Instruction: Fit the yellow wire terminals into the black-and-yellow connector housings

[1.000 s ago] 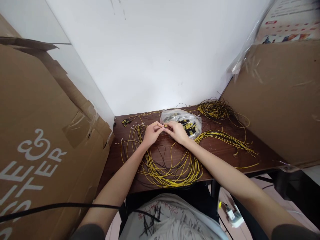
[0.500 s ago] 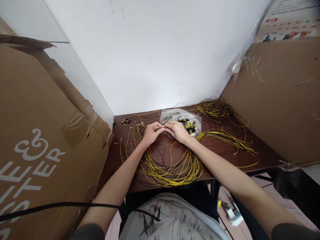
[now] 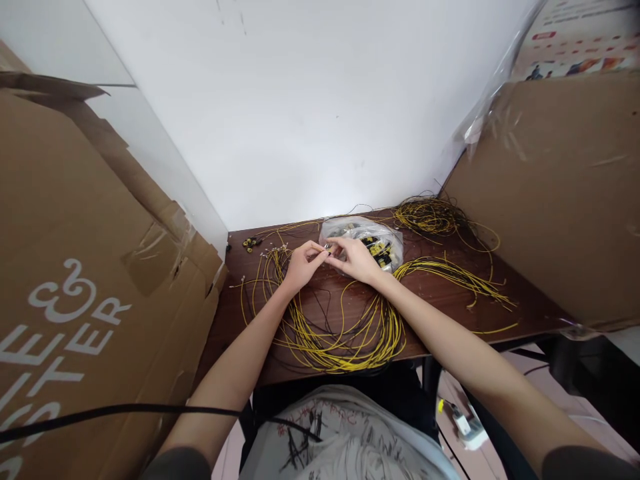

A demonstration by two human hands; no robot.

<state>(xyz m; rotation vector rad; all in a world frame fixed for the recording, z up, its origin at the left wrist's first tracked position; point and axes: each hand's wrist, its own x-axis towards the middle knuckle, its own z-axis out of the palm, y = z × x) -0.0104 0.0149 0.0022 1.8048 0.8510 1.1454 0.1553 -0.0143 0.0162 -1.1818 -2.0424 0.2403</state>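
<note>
My left hand [image 3: 302, 265] is closed in a pinch, thumb against fingers, on a tiny part too small to name. Facing it, tips almost touching, my right hand [image 3: 356, 260] is curled around the same spot, its forefinger and thumb a little apart; what lies between them is mostly hidden. Just behind my right hand is a clear plastic bag [image 3: 397, 241] holding black and yellow small parts. A loop of yellow and black wires [image 3: 345, 363] lies on the brown table [image 3: 320, 303] beneath my wrists, with small pale ends at the left.
Several small black and yellow pieces [image 3: 250, 244] lie at the table's back left. A tangled wire coil [image 3: 425, 217] sits at the back right. Cardboard boxes stand on the left [image 3: 100, 220] and right [image 3: 555, 200]. A white wall [image 3: 310, 120] rises behind.
The forefinger of my right hand has lifted and spread from its thumb, opening a gap where the fingertips were pressed together. My left hand has barely moved.
</note>
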